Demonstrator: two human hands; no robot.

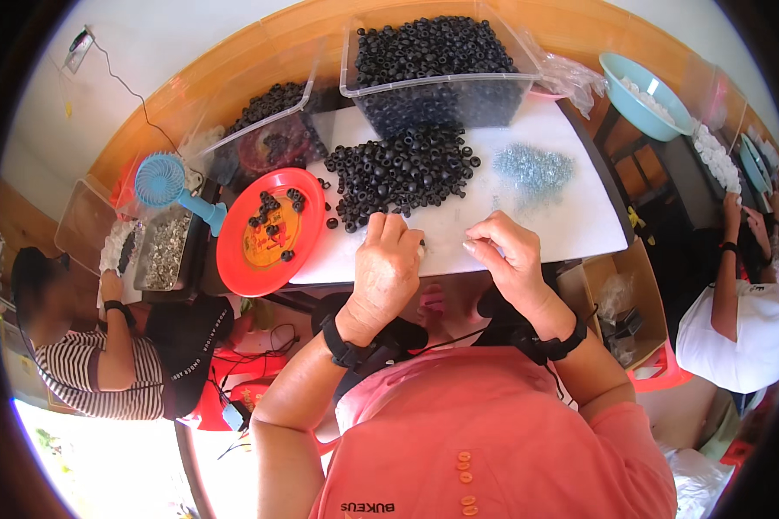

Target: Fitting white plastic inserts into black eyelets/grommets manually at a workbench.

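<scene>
Above the near edge of the white tabletop (580, 216), my left hand (388, 264) is closed, fingers curled, with a tiny pale bit showing at the fingertips. Whatever it grips is too small to name. My right hand (509, 253) faces it a short way off, thumb and forefinger pinched together; what they hold, if anything, cannot be made out. Just beyond my left hand spreads a heap of small black round parts with holes (398, 173). A pile of tiny see-through bluish pieces (535, 169) lies beyond my right hand.
A red plate (230, 251) holds some black parts. Behind stand a see-through bin (446, 93) full of them and a second bin (307, 95). A blue fan (161, 177) and metal tray (187, 259) are left; a light-blue basin (658, 125) and cardboard box (571, 281) right. People work on both sides.
</scene>
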